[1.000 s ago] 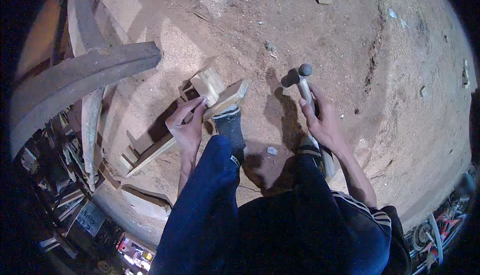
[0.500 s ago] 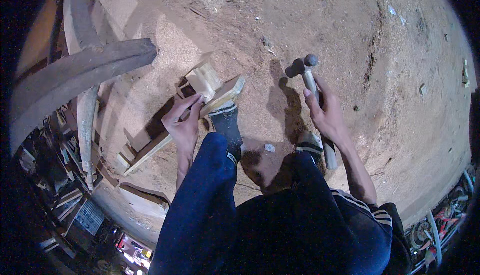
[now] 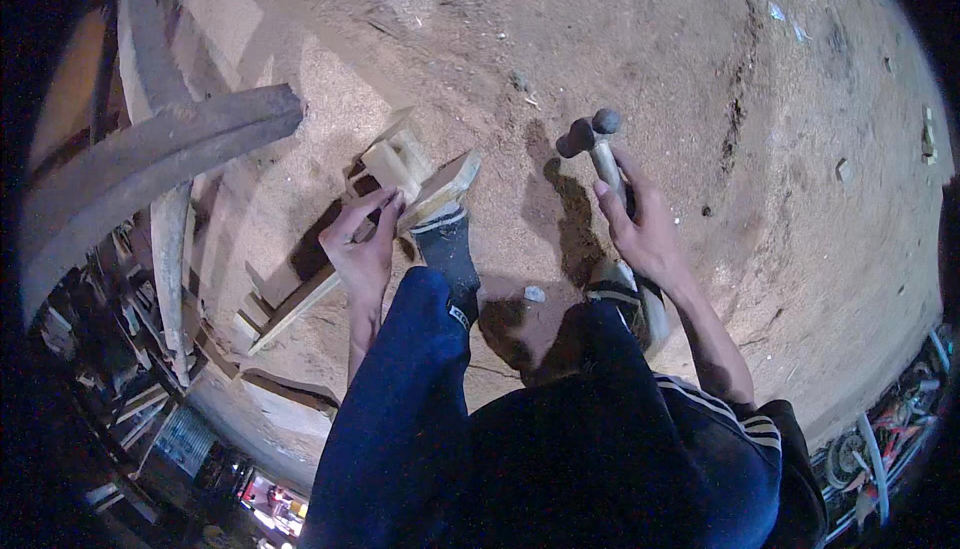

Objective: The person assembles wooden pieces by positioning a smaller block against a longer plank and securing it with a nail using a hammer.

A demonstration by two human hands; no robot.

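Pale wooden frame: long assembly of light, square-cut timber strips [image 3: 330, 284] lying on the sawdust-covered dirt floor [image 3: 760, 189], running from about 8 o'clock up toward 1 o'clock; its upper end carries a small pale wooden block [image 3: 392, 162].
Dark curved beam: heavy grey-brown timber [image 3: 150, 164] at 9 o'clock of the frame, apart from it.
Foot: dark shoe [image 3: 447, 249] planted against the frame's upper end, just below the angled strip.
Left hand: [image 3: 362, 247] resting on the frame at the block's 7 o'clock, fingers curled around a thin dark tool, too small to name; set slightly lower than a second ago.
Right hand: [image 3: 645, 229] at 3 o'clock of the frame, well apart, fingers closed round the pale wooden handle.
Hammer: dark round-headed metal hammer [image 3: 592, 139], head pointing to 12 o'clock; it has drifted a little up and away over the last second, which reads as a raised, readied position rather than a blow landing.
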